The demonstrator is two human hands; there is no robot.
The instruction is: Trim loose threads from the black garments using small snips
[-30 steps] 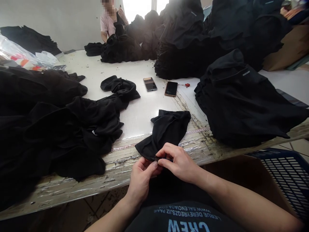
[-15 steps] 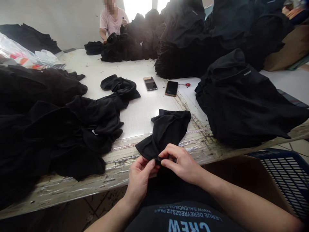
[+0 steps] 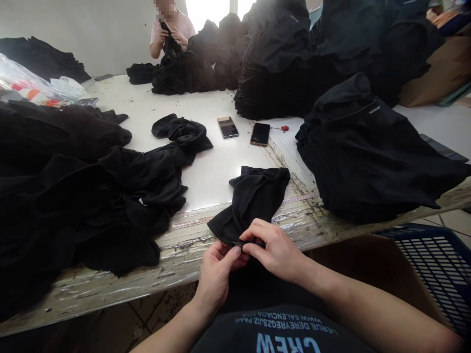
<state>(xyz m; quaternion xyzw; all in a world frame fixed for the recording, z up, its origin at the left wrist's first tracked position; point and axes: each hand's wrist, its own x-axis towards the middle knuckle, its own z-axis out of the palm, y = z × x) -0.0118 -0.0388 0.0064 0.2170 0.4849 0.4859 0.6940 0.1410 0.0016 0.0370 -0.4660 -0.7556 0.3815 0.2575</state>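
left hand pinches black cloth, contents of blue basket unclear.

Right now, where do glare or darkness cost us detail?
Head view throughout: window blown out, haze over the black pile below it; sheen brightens part of the tabletop; black cloth at the left hand shows only faint folds.

On the worktop, a cloth piece lies at the near edge, between a cloth heap on the left and a garment stack on the right. Behind it, one phone lies left of another phone; a garment pile stands beyond.
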